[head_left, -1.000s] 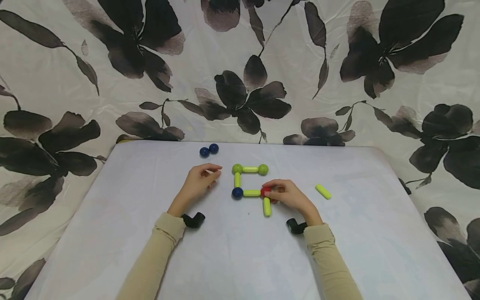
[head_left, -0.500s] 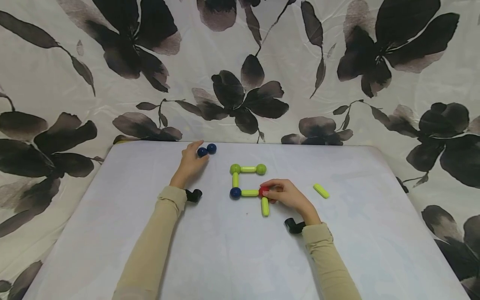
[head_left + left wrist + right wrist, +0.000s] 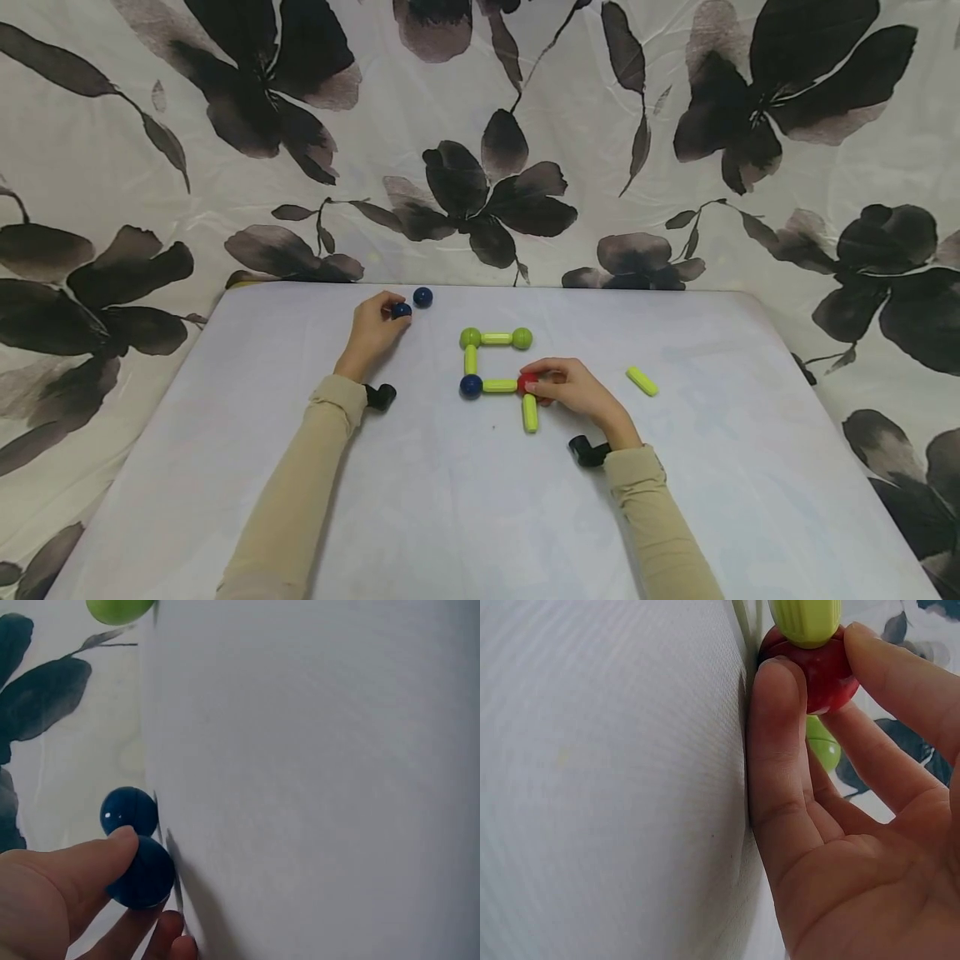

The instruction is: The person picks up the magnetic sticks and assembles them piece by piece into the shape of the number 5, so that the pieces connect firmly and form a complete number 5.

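Observation:
At the table's back left my left hand (image 3: 372, 332) pinches a dark blue ball (image 3: 146, 874) between thumb and fingers. A second blue ball (image 3: 423, 297) sits just beyond it on the table. My right hand (image 3: 581, 392) grips a red ball (image 3: 829, 675) at the lower right corner of a flat figure of sticks and balls. From that red ball one yellow-green stick (image 3: 530, 414) points toward me, and another stick (image 3: 499, 386) runs left to a blue ball (image 3: 471, 386). A further stick rises from there to a green ball (image 3: 470, 337), joined by a stick to another green ball (image 3: 522, 337).
One loose yellow-green stick (image 3: 642, 381) lies on the white table (image 3: 480, 517) to the right of my right hand. Behind the table's back edge hangs a flower-patterned cloth (image 3: 337, 225). A black camera mount (image 3: 588, 452) is on the right wrist.
My left hand has reached back and left from beside the figure, taken hold of the nearer blue ball and drawn it slightly away from the other. The right hand stays on the red ball.

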{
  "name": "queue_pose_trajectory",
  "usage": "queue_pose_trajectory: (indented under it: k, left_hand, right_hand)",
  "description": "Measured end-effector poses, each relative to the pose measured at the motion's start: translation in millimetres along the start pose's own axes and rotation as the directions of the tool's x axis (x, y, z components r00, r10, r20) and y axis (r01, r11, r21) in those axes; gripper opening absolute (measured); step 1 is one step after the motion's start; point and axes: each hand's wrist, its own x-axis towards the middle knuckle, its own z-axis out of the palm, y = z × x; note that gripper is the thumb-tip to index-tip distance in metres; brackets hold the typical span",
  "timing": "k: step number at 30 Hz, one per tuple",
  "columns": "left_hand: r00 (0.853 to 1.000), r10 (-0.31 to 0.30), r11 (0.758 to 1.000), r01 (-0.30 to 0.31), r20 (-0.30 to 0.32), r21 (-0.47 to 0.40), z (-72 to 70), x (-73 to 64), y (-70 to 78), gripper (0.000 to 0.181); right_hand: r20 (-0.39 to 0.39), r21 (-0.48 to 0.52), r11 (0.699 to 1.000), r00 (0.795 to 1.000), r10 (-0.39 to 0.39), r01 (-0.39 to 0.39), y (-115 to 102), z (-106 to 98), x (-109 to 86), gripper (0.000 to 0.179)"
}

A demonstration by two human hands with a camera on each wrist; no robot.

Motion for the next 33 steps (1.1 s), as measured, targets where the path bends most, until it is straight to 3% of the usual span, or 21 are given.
queue_pose_trajectory:
  k: [8,16,23,33]
  left_hand:
    - [0.998,-0.031,1.0,0.03,0.055,0.009,-13.4,-25.7,1.2,0.028]
    - [0.991,-0.012,1.0,0.01,0.132,0.021,-17.5,-66.4,11.3,0.028]
    - [0.98,0.03,0.999,-0.033,0.198,0.013,-9.1,-103.0,25.5,0.034]
    - [0.954,0.02,1.0,-0.015,0.3,-0.019,16.8,-139.7,51.5,0.041]
  right_hand:
    - [0.006,0.007,1.0,1.0,-0.015,0.015,0.2,-0.5,1.1,0.032]
    - [-0.005,0.003,1.0,1.0,-0.015,0.015,1.1,-1.4,0.6,0.034]
    - [-0.003,-0.001,1.0,1.0,-0.004,0.004,4.3,-1.1,2.9,0.034]
    - [-0.015,0.004,1.0,1.0,0.0,0.0,32.6,-2.2,16.0,0.035]
